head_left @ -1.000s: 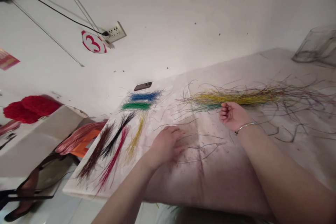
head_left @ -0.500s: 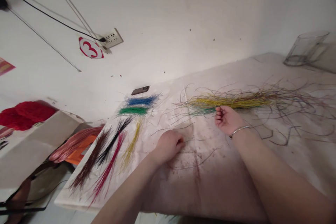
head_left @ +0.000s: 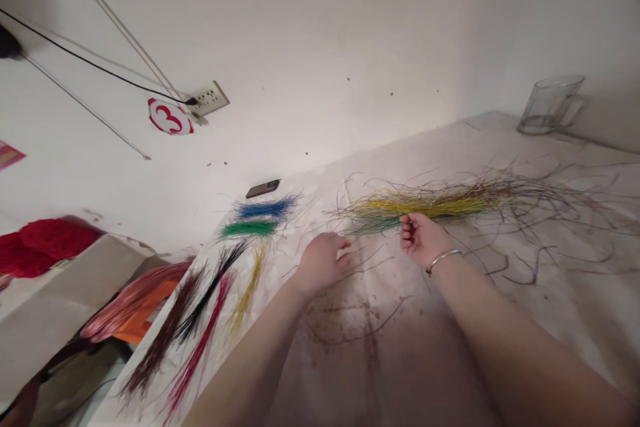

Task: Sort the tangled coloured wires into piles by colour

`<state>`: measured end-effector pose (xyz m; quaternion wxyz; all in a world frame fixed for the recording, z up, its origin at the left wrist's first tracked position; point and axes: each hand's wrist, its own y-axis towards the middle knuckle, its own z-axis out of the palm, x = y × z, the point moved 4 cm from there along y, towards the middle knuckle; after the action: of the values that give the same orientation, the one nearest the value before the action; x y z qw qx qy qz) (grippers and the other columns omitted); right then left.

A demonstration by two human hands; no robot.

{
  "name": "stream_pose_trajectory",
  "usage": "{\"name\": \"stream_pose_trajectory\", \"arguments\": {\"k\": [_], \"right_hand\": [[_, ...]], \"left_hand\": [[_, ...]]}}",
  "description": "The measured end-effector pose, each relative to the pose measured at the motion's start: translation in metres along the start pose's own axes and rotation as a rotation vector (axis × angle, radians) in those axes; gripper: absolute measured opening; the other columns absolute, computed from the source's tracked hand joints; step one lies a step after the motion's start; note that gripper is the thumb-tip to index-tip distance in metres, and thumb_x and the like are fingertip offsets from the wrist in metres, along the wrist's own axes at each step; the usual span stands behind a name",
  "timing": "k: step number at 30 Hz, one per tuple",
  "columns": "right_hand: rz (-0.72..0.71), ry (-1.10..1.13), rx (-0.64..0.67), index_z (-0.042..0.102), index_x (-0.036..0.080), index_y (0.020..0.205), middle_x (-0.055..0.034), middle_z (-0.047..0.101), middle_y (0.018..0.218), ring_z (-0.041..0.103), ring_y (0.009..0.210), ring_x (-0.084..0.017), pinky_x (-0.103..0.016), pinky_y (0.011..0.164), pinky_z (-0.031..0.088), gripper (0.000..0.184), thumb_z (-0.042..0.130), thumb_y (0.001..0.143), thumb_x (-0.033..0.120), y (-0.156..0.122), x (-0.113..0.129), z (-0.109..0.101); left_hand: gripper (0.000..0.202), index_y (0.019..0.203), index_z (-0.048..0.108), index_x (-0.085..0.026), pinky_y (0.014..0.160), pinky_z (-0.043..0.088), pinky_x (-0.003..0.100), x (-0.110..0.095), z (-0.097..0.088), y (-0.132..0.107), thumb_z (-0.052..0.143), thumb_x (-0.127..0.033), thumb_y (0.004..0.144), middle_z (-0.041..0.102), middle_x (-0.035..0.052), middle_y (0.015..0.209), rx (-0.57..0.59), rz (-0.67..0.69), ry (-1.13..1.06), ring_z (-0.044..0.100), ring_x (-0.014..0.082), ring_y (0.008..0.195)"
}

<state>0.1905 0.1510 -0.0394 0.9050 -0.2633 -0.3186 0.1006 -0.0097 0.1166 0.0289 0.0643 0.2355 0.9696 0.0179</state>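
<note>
Our left hand (head_left: 323, 260) rests knuckles-up on the stained white cloth (head_left: 380, 373), fingers bunched over thin loose strands (head_left: 370, 259); whether it grips any, we cannot tell. Just right of it, not touching, our right hand (head_left: 419, 239) curls palm-up against the near edge of the long tangled heap of yellow, green and dark wires (head_left: 450, 203); its hold is likewise unclear. Left of the left hand lie sorted wire tufts (head_left: 215, 287), red and black nearer, green and blue beyond.
</note>
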Motion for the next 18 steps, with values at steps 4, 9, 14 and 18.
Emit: {"name": "stream_pose_trajectory", "arguments": {"k": [4,9,14,18], "right_hand": [[0.013,0.008,0.011,0.053,0.015,0.066,0.0069,0.04,0.049,0.036,0.036,-0.003,-0.013,0.031,0.025,0.017,0.047,0.082,0.016,0.0,0.001,-0.001],[0.013,0.024,-0.013,0.052,0.016,0.065,0.0075,0.039,0.047,0.034,0.035,-0.003,-0.013,0.031,0.024,0.016,0.047,0.08,0.015,0.0,0.001,0.0],[-0.037,0.028,-0.05,0.053,0.018,0.065,0.0077,0.04,0.045,0.032,0.035,-0.004,-0.014,0.03,0.023,0.013,0.05,0.078,0.015,0.006,0.001,0.002],[-0.078,0.015,-0.04,0.053,0.018,0.064,0.0073,0.041,0.045,0.033,0.035,-0.004,-0.015,0.03,0.022,0.012,0.052,0.075,0.015,0.012,0.0,0.0]], "left_hand": [[0.019,0.099,0.067,-0.02,0.08,0.044,0.031,-0.033,0.025,0.009,0.058,-0.029,0.084,0.064,0.0062,0.093,0.057,0.085,-0.003,0.058,0.0217,0.09],[0.017,0.097,0.066,-0.019,0.078,0.045,0.028,-0.043,0.035,-0.006,0.056,-0.019,0.083,0.064,0.0051,0.093,0.07,0.097,-0.075,0.058,0.0192,0.088],[0.022,0.104,0.066,-0.02,0.085,0.045,0.03,-0.039,0.018,0.001,0.056,-0.025,0.085,0.065,0.0056,0.1,0.064,0.131,-0.119,0.059,0.0193,0.095],[0.038,0.122,0.061,-0.024,0.097,0.041,0.037,-0.046,0.018,0.026,0.05,-0.042,0.09,0.062,0.0086,0.118,0.077,0.118,-0.015,0.055,0.0241,0.111]]}}
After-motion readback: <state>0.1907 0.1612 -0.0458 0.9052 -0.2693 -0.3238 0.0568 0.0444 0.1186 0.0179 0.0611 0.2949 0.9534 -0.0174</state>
